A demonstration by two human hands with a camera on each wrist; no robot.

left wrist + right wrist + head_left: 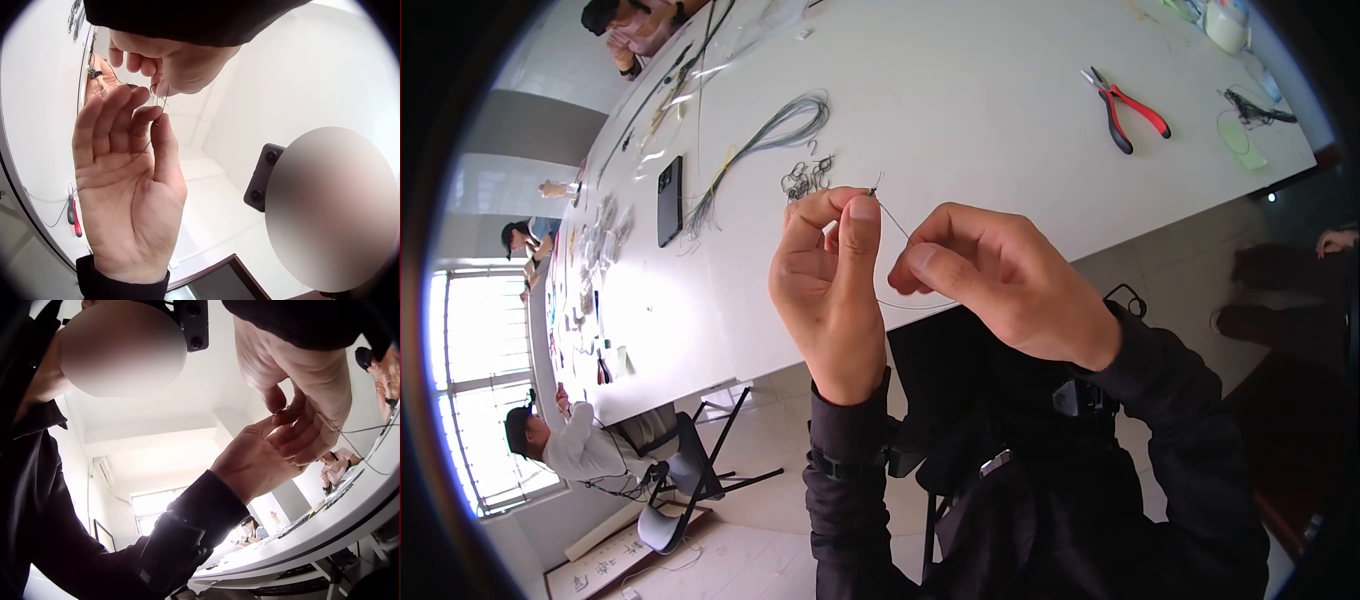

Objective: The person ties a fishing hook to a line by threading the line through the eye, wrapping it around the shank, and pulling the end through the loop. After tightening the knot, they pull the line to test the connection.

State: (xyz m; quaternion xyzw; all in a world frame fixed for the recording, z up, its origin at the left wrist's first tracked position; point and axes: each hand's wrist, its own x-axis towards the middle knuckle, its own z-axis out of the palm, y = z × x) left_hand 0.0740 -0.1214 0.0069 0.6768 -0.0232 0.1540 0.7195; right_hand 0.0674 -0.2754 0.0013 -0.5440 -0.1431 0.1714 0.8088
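Observation:
In the head view my left hand (830,290) pinches a small dark hook (872,191) between thumb and forefinger, with short thread ends sticking up past the fingertips. A thin fishing line (892,217) runs from there down to my right hand (1000,280), whose thumb and forefinger pinch it. More of the line bows below the right fingers. The left wrist view has the left hand (187,65) above the right palm (128,187), the line crossing between them. Both hands almost meet in the right wrist view; curled fingers of the right hand (306,394) partly hide the hook.
On the white table (980,130) lie a pile of small hooks (805,180), a bundle of grey line (775,130), a black phone (670,200) and red-handled pliers (1125,108). Other people sit along the left side, near a folding chair (685,470).

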